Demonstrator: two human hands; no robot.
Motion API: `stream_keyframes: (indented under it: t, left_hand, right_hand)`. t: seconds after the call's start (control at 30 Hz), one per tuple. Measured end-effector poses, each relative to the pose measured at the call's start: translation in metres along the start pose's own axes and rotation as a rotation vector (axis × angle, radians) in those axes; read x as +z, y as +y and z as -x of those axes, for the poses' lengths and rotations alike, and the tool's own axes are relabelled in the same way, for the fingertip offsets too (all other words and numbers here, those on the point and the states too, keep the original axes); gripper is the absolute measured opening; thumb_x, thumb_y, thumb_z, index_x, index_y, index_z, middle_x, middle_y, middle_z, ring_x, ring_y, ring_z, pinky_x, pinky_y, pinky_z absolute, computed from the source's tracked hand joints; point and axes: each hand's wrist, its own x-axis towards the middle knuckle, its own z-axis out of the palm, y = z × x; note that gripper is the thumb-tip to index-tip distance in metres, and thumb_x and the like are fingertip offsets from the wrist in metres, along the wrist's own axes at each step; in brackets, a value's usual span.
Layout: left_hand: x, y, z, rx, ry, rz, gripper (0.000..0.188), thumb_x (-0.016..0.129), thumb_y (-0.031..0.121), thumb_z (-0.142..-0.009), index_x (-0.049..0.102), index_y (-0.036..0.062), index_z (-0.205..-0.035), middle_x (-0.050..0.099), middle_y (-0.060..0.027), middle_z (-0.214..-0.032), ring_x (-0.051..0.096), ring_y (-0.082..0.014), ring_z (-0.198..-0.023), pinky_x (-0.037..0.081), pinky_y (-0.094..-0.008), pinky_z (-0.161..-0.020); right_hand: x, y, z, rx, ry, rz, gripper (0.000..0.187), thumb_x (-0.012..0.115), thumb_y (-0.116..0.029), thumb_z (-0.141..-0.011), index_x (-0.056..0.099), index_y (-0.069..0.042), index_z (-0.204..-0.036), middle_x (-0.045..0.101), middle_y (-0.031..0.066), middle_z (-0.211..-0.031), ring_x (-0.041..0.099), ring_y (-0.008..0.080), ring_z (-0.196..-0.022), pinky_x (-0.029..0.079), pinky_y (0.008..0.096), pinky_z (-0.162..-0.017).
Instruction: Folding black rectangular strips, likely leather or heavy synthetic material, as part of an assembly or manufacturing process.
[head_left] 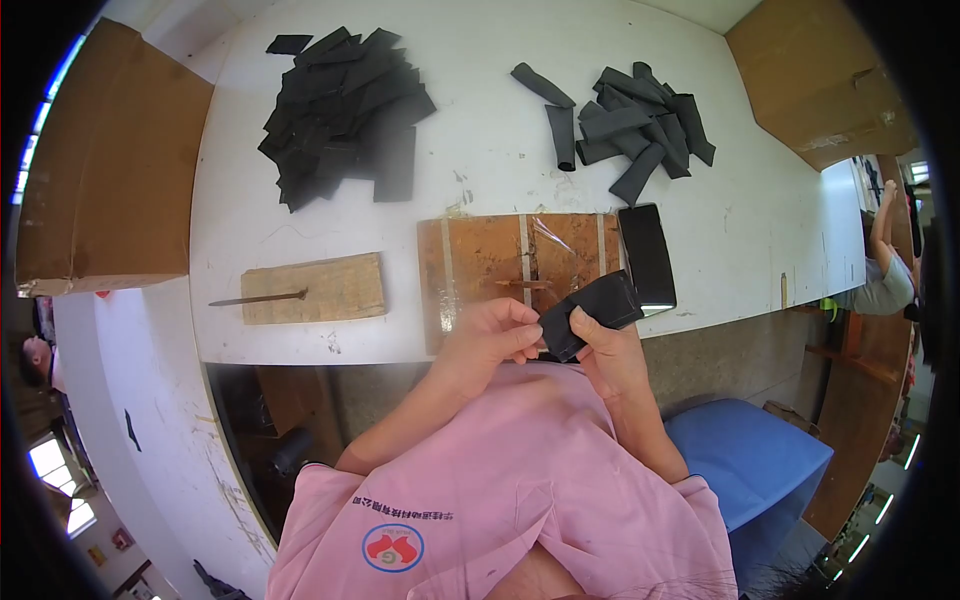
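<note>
A: Both hands pinch one black sleeve piece (pixel 590 312) above the brown wooden board (pixel 500 265) at the table's near edge: left hand (pixel 490 335) closed on its lower end, right hand (pixel 600 350) gripping from beneath.

B: It looks limp and matte; a loose pinch could let it slip onto the lap.
</note>
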Motion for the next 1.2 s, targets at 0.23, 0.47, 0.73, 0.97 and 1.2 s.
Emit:
stream_keyframes:
  t: [0.23, 0.47, 0.73, 0.97, 1.2]
  left_hand:
    - [0.005, 0.003, -0.001, -0.014, -0.047, 0.076, 0.004, 0.056, 0.004, -0.078, 0.055, 0.0012, -0.08, 0.057, -0.0045, -0.071, 0.052, -0.0086, -0.061, 0.042, -0.02, -0.058]
    - [0.006, 0.001, -0.001, -0.041, -0.154, 0.188, 0.006, 0.058, 0.006, -0.078, 0.055, 0.002, -0.08, 0.059, -0.0056, -0.072, 0.053, -0.0102, -0.062, 0.043, -0.0208, -0.06]
    - [0.015, 0.012, 0.006, 0.11, -0.015, 0.038, 0.018, 0.057, 0.004, -0.073, 0.053, -0.001, -0.09, 0.058, -0.0069, -0.077, 0.054, -0.0108, -0.066, 0.042, -0.0224, -0.061]
    - [0.01, 0.006, 0.003, 0.119, -0.042, -0.03, 0.013, 0.056, 0.003, -0.073, 0.055, 0.0014, -0.087, 0.059, -0.0047, -0.08, 0.055, -0.0093, -0.071, 0.041, -0.0211, -0.062]
    - [0.014, 0.008, 0.002, 0.131, 0.053, -0.068, 0.011, 0.056, 0.0, -0.072, 0.055, -0.0012, -0.083, 0.058, -0.0057, -0.074, 0.053, -0.0091, -0.063, 0.043, -0.0216, -0.06]
  right_hand:
    - [0.0, 0.002, -0.002, 0.125, -0.05, -0.187, 0.017, 0.06, -0.007, -0.077, 0.051, -0.006, -0.091, 0.057, 0.0062, -0.082, 0.058, 0.0186, -0.073, 0.049, 0.0318, -0.064]
    - [-0.015, 0.0, -0.008, 0.252, -0.144, -0.299, 0.018, 0.062, -0.009, -0.076, 0.051, -0.007, -0.09, 0.056, 0.0046, -0.083, 0.054, 0.0153, -0.072, 0.043, 0.0299, -0.056]
    - [0.007, 0.001, 0.001, 0.119, -0.019, -0.131, 0.016, 0.063, -0.014, -0.075, 0.052, -0.006, -0.084, 0.055, 0.0061, -0.069, 0.051, 0.0157, -0.054, 0.039, 0.0259, -0.046]
    - [0.006, 0.001, 0.0, 0.084, -0.021, -0.099, 0.017, 0.062, -0.011, -0.076, 0.053, -0.006, -0.088, 0.057, 0.0057, -0.074, 0.055, 0.0155, -0.062, 0.045, 0.0274, -0.052]
    - [0.0, 0.009, -0.002, -0.064, 0.026, 0.063, 0.017, 0.063, -0.011, -0.076, 0.052, -0.006, -0.088, 0.055, 0.0018, -0.082, 0.053, 0.0113, -0.073, 0.046, 0.0267, -0.064]
